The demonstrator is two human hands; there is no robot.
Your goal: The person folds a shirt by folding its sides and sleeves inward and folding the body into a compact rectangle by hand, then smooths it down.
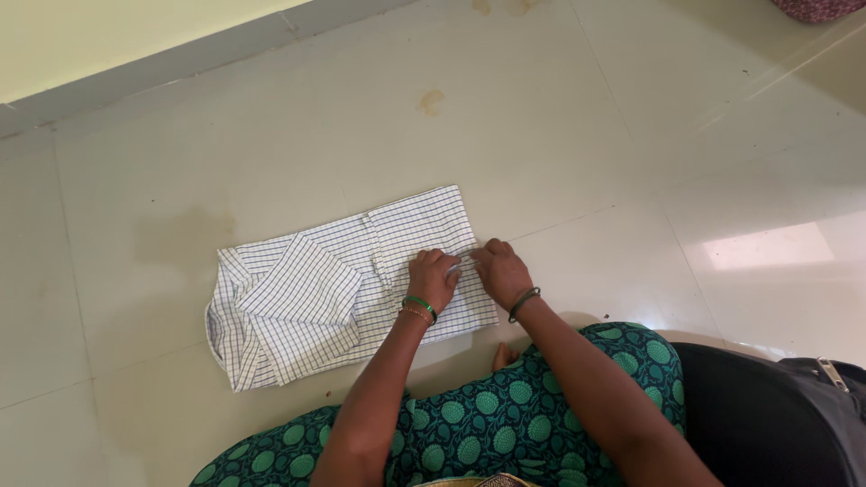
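Checked shirt (307, 298) lies folded flat on tiled floor (586, 135), in front of seated person's knees. Left hand (433, 280) and right hand (501, 271) side by side on shirt's right part, fingers curled, pinching fabric edge between them. Green patterned dress (505, 406) below. Black bag (812, 397) at right.

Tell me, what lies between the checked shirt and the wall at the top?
In the head view, only bare pale floor tiles separate the checked shirt from the wall; one brownish stain marks them.
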